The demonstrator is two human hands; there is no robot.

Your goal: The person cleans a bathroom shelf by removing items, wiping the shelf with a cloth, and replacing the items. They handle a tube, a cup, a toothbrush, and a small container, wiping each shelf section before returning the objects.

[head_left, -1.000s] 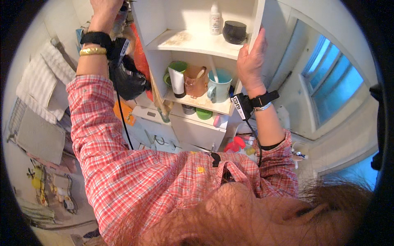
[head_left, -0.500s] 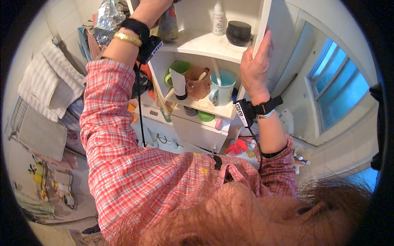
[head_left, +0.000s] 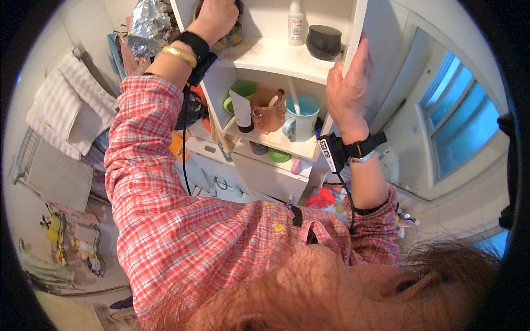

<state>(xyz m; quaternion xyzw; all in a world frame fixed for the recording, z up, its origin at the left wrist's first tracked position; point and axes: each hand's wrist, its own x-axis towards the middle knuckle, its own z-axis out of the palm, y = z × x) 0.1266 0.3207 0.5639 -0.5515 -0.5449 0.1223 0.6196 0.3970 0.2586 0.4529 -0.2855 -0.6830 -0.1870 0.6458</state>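
My left hand (head_left: 217, 21) reaches up into the upper left of a white open shelf unit (head_left: 276, 58). Its fingers curl at a dark brownish bundle (head_left: 231, 39), whose kind I cannot make out; the fingertips are partly hidden. On the same shelf, to the right, stand a white bottle (head_left: 296, 25) and a round black container (head_left: 323, 42). My right hand (head_left: 349, 88) lies flat along the unit's right side panel, fingers stretched upward, holding nothing.
The shelf below holds a green cup (head_left: 240, 91), a white tube (head_left: 241, 110), a brown translucent mug (head_left: 268, 110) and a light blue mug (head_left: 303, 118). Towels (head_left: 66, 105) hang at the left, beside crumpled foil (head_left: 149, 27). A door with a window (head_left: 461, 121) is at the right.
My left hand has come lower into view and shows more fully, with the dark bundle beside it. My right hand stays against the side panel. The view has shifted slightly.
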